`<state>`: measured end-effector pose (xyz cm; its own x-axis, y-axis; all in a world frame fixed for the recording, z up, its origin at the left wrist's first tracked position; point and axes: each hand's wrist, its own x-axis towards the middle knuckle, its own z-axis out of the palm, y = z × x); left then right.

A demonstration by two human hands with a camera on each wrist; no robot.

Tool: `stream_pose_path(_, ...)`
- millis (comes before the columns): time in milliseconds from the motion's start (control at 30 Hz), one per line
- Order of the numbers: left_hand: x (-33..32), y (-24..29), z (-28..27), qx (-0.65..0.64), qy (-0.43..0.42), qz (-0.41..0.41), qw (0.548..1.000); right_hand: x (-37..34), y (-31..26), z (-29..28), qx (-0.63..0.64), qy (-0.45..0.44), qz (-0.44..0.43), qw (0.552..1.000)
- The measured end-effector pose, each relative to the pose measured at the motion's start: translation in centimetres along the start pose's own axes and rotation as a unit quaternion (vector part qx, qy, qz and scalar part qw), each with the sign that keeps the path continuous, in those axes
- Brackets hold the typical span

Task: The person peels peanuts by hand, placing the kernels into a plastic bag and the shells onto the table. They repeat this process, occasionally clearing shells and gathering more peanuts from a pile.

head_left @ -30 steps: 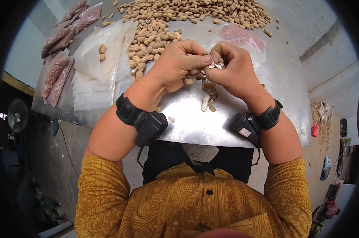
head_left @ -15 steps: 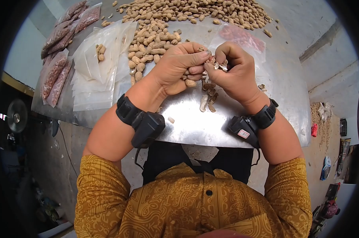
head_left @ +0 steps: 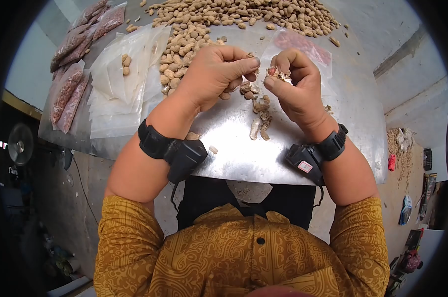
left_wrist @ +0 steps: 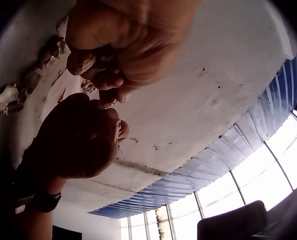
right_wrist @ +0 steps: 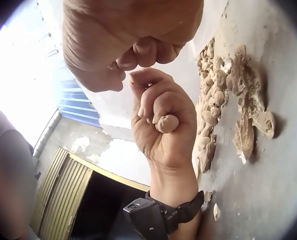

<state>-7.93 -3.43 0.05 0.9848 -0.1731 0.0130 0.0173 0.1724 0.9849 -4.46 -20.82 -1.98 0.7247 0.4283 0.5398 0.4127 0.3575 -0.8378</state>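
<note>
My left hand [head_left: 215, 74] pinches a bit of peanut shell [head_left: 250, 55] between thumb and forefinger. Its lower fingers curl round a whole peanut [right_wrist: 167, 124], seen in the right wrist view. A short gap to the right, my right hand [head_left: 301, 89] holds a broken-open peanut [head_left: 277, 74] at its fingertips, with reddish kernel and pale shell showing in the head view. Cracked empty shells [head_left: 261, 119] lie on the metal table below and between the hands. In the left wrist view both hands are dark, and what the right one holds is hidden.
A large heap of unshelled peanuts [head_left: 253, 14] spreads across the back, trailing down behind the left hand. Clear plastic bags [head_left: 117, 91], with a couple of peanuts on top, lie left. Filled bags [head_left: 68, 96] stack farther left. A bag of pinkish kernels [head_left: 303, 45] lies behind the right hand.
The hands, together at first, have drawn apart, the left moving left and slightly away. The peanut at the right fingertips now shows its reddish kernel, and the left fingers carry off a shell bit.
</note>
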Motion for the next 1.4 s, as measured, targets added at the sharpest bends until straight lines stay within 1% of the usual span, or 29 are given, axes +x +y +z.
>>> stream_pose_path(67,-0.4,0.5,0.7,0.102,0.036,0.012,0.994,0.0,-0.2,-0.1,-0.005,-0.008,0.012,1.000)
stream_pose_path(167,-0.1,0.0,-0.4,0.031,-0.021,0.002,0.999,0.1,0.4,-0.6,-0.032,-0.013,0.003,0.999)
stream_pose_path(267,-0.3,0.2,0.0,-0.016,-0.061,-0.011,0.998,0.3,0.9,-1.0,-0.067,-0.010,-0.005,0.998)
stream_pose_path(367,-0.1,-0.2,0.3,-0.033,-0.042,0.022,0.998,0.3,0.9,-0.8,-0.068,-0.001,-0.006,0.998)
stream_pose_path(500,0.0,-0.4,0.0,-0.017,-0.037,0.037,0.998,0.2,0.7,-0.2,-0.032,0.005,0.010,0.999)
stream_pose_path(567,0.2,-0.6,-0.2,-0.016,-0.037,0.057,0.998,0.2,0.6,-0.3,-0.023,-0.007,0.018,1.000)
stream_pose_path(700,-0.1,-0.2,0.1,-0.020,-0.035,0.023,0.999,0.2,0.2,-0.1,-0.015,-0.010,0.049,0.999)
stream_pose_path(800,0.2,-0.7,-0.3,-0.059,-0.049,0.015,0.997,0.0,0.3,-0.3,-0.119,-0.022,0.016,0.992)
stream_pose_path(867,0.4,-0.7,-0.7,-0.102,-0.064,0.011,0.993,-0.2,-0.3,-0.3,-0.170,-0.059,0.027,0.983)
stream_pose_path(900,0.5,-0.8,-1.0,-0.113,-0.056,0.013,0.992,-0.2,-0.6,-0.2,-0.195,-0.077,0.032,0.977)
stream_pose_path(967,0.8,-0.9,-1.5,-0.134,-0.040,0.019,0.990,-0.1,-0.8,-0.1,-0.202,-0.165,0.043,0.965)
stream_pose_path(1000,0.9,-1.1,-1.6,-0.123,-0.036,0.034,0.991,0.0,-0.9,0.0,-0.204,-0.208,0.049,0.955)
stream_pose_path(1067,1.1,-1.2,-1.5,-0.100,-0.029,0.063,0.993,-0.1,-0.2,0.1,-0.160,-0.174,0.068,0.969)
stream_pose_path(1133,0.7,-0.8,-0.9,-0.068,0.002,0.058,0.996,-0.1,0.6,0.1,-0.114,-0.140,0.087,0.980)
stream_pose_path(1167,0.5,-0.6,-0.8,-0.052,0.018,0.055,0.997,0.2,0.4,-0.2,-0.045,-0.116,0.157,0.980)
stream_pose_path(1200,0.6,-0.6,-0.9,-0.036,0.012,0.066,0.997,0.5,-0.1,-0.9,0.024,-0.091,0.226,0.970)
stream_pose_path(1233,0.6,-0.7,-1.1,-0.020,0.005,0.077,0.997,0.8,-0.5,-1.2,0.094,-0.065,0.292,0.950)
stream_pose_path(1267,0.6,-0.7,-1.1,-0.004,-0.002,0.087,0.996,0.7,-0.7,-0.9,0.134,-0.045,0.310,0.940)
stream_pose_path(1333,0.3,-0.4,-0.5,0.138,0.031,0.115,0.983,0.4,-0.8,0.1,0.214,-0.005,0.343,0.915)
stream_pose_path(1367,0.0,-0.3,-0.1,0.208,0.046,0.127,0.969,0.3,-0.7,0.2,0.240,-0.011,0.349,0.906)
stream_pose_path(1400,-0.2,0.0,0.1,0.201,0.031,0.127,0.971,0.2,-0.5,0.3,0.266,-0.017,0.355,0.896)
